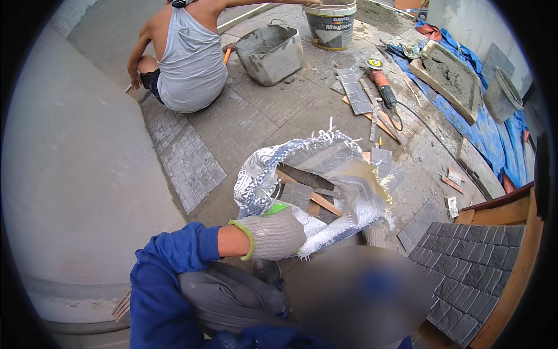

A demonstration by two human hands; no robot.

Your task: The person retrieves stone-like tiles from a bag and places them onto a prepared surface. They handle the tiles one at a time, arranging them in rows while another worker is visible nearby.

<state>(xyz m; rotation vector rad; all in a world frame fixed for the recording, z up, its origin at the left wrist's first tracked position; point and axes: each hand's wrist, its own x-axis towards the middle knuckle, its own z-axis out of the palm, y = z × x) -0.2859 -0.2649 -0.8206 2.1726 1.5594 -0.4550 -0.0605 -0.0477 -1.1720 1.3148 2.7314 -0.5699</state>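
Observation:
A white and blue woven sack point(256, 180) stands in front of me with its frayed mouth spread wide. Inside lie pieces of grey tile point(297, 194) and a wooden strip point(326, 203). My left hand point(272, 237), in a grey knit glove with a green cuff, is closed on the sack's near rim; its fingertips are out of sight. At the sack's right side, a small part of my gloved right hand point(376, 235) shows against it. A blurred patch covers the rest of that hand, so its fingers are hidden.
Ahead left, a person point(192, 64) in a grey tank top squats by a mortar tub point(270, 53) and a bucket point(331, 26). An angle grinder point(382, 85) lies ahead right, its cord trailing. Dark tiles point(471, 262) fill a wooden frame at right. A wall point(81, 163) rises at left.

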